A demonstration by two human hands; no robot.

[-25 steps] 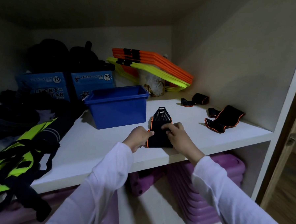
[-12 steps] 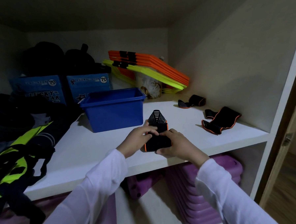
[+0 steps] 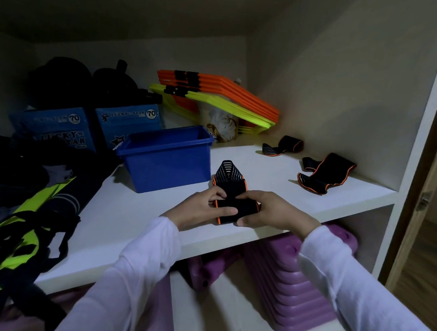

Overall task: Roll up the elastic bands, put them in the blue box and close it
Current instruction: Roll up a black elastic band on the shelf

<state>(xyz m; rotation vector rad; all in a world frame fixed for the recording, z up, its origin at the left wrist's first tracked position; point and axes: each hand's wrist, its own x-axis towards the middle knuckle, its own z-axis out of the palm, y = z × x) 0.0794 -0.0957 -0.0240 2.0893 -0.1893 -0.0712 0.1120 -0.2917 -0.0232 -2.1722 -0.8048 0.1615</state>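
A black elastic band with orange edging (image 3: 230, 183) lies near the front edge of the white shelf (image 3: 124, 211), its striped end pointing away from me. My left hand (image 3: 200, 207) and my right hand (image 3: 273, 211) grip its near end from either side, thumbs on top of the partly rolled fabric. The open blue box (image 3: 172, 160) stands just behind and to the left of the hands; no lid is in view. Two more black and orange bands lie further right: one (image 3: 284, 147) by the back wall, one (image 3: 324, 173) nearer the shelf's right end.
Orange and yellow flat frames (image 3: 223, 99) lean at the back, with a white bundle (image 3: 222, 126) under them. Two blue cardboard boxes (image 3: 128, 122) and dark bags stand at back left. Neon-yellow and black straps (image 3: 18, 243) hang at left. Purple stacked items (image 3: 305, 283) fill the lower shelf.
The near end of the band has been rolled further away from me, so less flat band shows. Both hands shifted slightly forward with the roll.
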